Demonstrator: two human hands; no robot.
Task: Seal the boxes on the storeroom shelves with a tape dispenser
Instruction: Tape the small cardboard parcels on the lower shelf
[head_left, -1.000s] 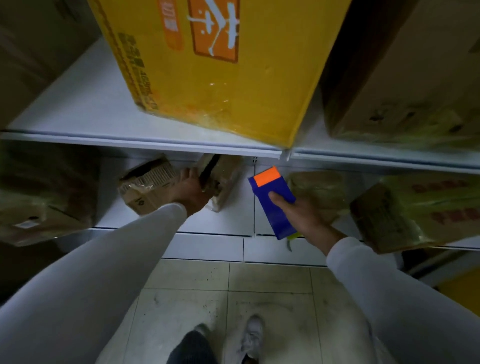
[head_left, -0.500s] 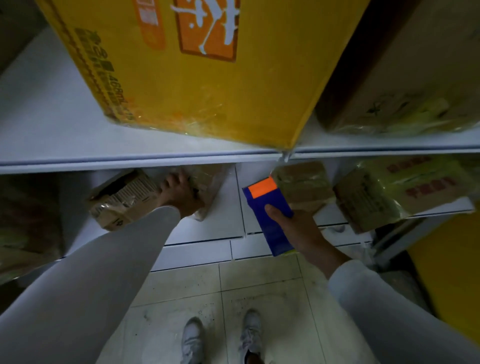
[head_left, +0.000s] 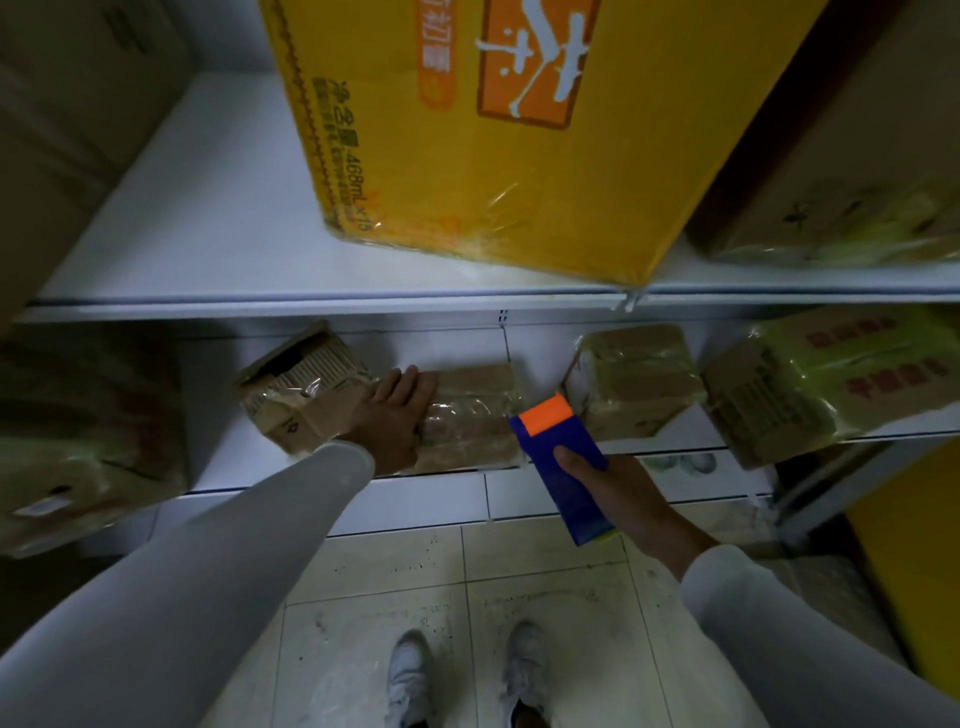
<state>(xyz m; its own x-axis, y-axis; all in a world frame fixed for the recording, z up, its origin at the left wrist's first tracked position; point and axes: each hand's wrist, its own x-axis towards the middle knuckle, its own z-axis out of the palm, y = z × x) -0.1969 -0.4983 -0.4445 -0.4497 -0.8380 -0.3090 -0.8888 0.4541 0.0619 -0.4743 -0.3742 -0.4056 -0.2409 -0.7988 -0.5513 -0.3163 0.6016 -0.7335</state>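
Head view: right hand (head_left: 623, 493) grips blue, orange-tipped tape dispenser (head_left: 563, 467); left hand (head_left: 395, 415) presses flat on taped box (head_left: 470, 415).

On the lower shelf (head_left: 223, 447), bare white surface lies left of the torn box (head_left: 296, 400) and in a narrow gap between the flat box (head_left: 472, 415) and the wrapped box (head_left: 634, 384). The upper shelf (head_left: 311, 306) edge overhangs, limiting room above. The yellow carton (head_left: 493, 156) fills the upper shelf's middle; bare shelf lies to its left.
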